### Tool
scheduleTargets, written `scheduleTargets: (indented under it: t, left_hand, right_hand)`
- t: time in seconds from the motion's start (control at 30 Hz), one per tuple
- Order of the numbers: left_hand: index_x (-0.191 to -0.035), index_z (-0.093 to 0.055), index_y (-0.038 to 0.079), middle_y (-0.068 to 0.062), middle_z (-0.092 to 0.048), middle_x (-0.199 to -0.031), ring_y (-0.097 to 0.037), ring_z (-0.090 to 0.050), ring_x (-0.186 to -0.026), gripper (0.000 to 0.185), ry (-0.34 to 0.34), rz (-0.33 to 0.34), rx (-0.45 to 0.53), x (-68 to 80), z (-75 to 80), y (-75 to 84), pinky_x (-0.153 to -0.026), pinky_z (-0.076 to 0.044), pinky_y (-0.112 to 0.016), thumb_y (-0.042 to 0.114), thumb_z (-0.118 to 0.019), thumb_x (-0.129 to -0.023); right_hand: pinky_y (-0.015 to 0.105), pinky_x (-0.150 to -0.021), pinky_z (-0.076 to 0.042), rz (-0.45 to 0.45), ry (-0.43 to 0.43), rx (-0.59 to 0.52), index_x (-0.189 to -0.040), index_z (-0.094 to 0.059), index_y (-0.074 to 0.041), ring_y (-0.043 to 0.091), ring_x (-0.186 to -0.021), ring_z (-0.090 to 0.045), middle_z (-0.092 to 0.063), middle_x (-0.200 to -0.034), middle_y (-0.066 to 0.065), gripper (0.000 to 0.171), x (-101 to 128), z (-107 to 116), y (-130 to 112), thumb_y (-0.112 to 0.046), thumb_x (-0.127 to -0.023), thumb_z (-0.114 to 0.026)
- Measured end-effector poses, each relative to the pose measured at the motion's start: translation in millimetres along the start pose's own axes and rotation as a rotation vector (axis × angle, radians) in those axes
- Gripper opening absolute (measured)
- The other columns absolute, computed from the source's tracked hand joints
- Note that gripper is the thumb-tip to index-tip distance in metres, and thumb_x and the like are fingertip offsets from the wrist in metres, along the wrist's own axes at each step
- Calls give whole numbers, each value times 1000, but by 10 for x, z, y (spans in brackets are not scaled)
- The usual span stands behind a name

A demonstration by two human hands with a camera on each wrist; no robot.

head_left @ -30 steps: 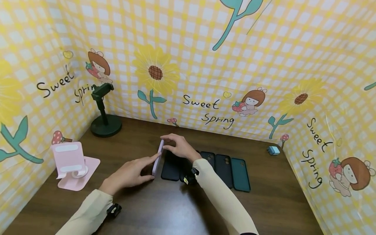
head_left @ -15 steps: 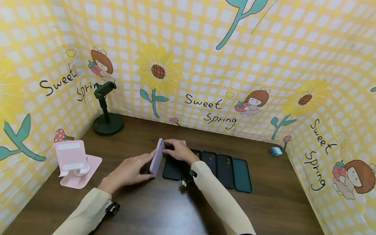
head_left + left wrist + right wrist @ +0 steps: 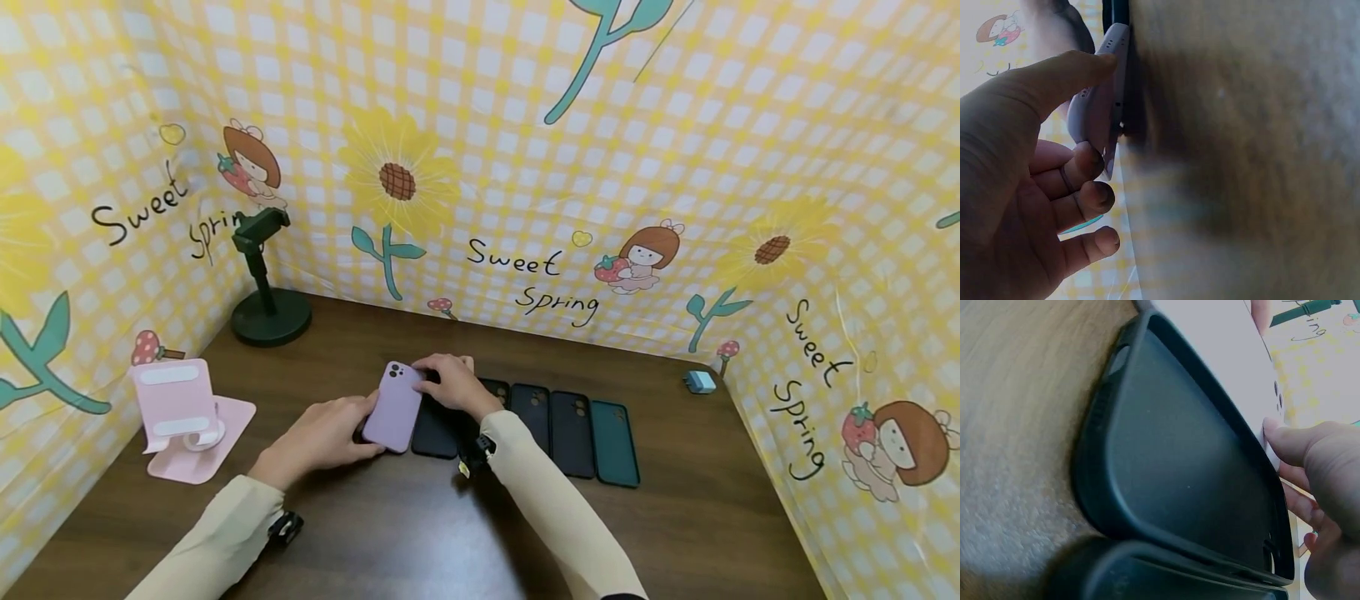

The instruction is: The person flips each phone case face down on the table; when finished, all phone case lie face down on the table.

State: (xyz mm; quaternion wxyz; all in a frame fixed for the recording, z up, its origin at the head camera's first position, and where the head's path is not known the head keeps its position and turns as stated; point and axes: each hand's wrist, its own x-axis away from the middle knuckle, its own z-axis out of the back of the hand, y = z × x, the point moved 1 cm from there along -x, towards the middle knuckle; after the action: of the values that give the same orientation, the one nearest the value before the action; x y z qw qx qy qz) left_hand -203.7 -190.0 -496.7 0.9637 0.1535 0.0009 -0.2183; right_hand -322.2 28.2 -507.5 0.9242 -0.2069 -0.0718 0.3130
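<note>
A lilac phone lies tilted with its back and camera lenses up, just left of a row of phone cases. My left hand pinches its lower left edge; in the left wrist view the thumb presses the lilac phone and the fingers curl beneath it. My right hand grips the phone's top right corner. The nearest black case lies open side up beside the phone, large in the right wrist view as the black case with the phone above it.
More black cases and a teal case continue the row to the right. A pink phone stand sits at left, a dark green stand at back left, a small blue charger at back right. Patterned backdrop walls enclose the table.
The lilac phone stood on its long edge a second ago; both hands have tipped it over to the left so its back now faces up.
</note>
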Motion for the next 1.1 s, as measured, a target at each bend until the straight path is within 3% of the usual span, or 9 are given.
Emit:
scheduleTargets:
  t: [0.3,0.4,0.6,0.7,0.77,0.9,1.0,1.1]
  left_hand:
    - [-142,-56,-5,-11,-74,-107,-16,-66,-85,83,-46,18,-10,5,-100,-14,-67,-52,-39,45,-84,-82]
    - [-144,-54,-5,-10,-74,-105,-15,-65,-84,85,-80,33,14,3,-107,-26,-68,-52,-39,46,-83,-83]
    - [-150,-47,-5,-15,-72,-119,-22,-68,-99,94,-147,78,49,-22,-69,-36,-78,-55,-45,50,-83,-82]
    - [-148,-53,2,-15,-69,-122,-28,-68,-106,92,-88,81,-13,-33,-21,-4,-80,-56,-49,52,-86,-78]
    - [-144,-60,7,-11,-68,-118,-27,-66,-101,85,-21,66,-47,-45,18,39,-75,-55,-46,52,-87,-76]
    - [-127,-74,16,0,-66,-106,-18,-58,-90,61,99,-31,-62,-114,60,174,-67,-48,-35,48,-88,-77]
    - [-115,-80,21,4,-68,-102,-14,-58,-90,45,112,-100,-52,-170,21,291,-70,-48,-32,45,-88,-78]
    - [-109,-81,22,4,-69,-100,-15,-59,-92,39,76,-144,-34,-221,-58,405,-76,-50,-35,44,-88,-78]
  right_hand:
    - [40,-94,-29,3,29,17,-134,-69,-26,19,-124,-61,-68,-136,-6,35,17,-89,-2,-36,-100,-67]
    - [40,-96,-29,10,37,50,-133,-69,-26,18,-124,-60,-68,-136,-7,34,23,-93,-20,-37,-100,-66]
    - [43,-100,-31,82,25,46,-135,-67,-23,17,-128,-60,-66,-139,-4,36,86,46,37,-36,-102,-64]
    - [46,-100,-33,107,52,11,-134,-69,-18,18,-129,-61,-68,-138,-1,35,170,201,183,-33,-102,-65]
    - [48,-101,-33,92,79,-3,-131,-70,-16,20,-128,-62,-69,-136,1,33,254,312,304,-31,-101,-66]
    - [49,-102,-32,38,124,-18,-123,-75,-17,21,-122,-65,-73,-128,0,26,430,457,551,-27,-99,-69]
    - [50,-103,-31,18,128,-48,-120,-76,-17,21,-120,-66,-74,-126,0,23,529,460,681,-25,-99,-70]
    - [50,-104,-30,14,101,-68,-122,-76,-18,22,-124,-65,-72,-130,0,25,594,404,742,-25,-100,-68]
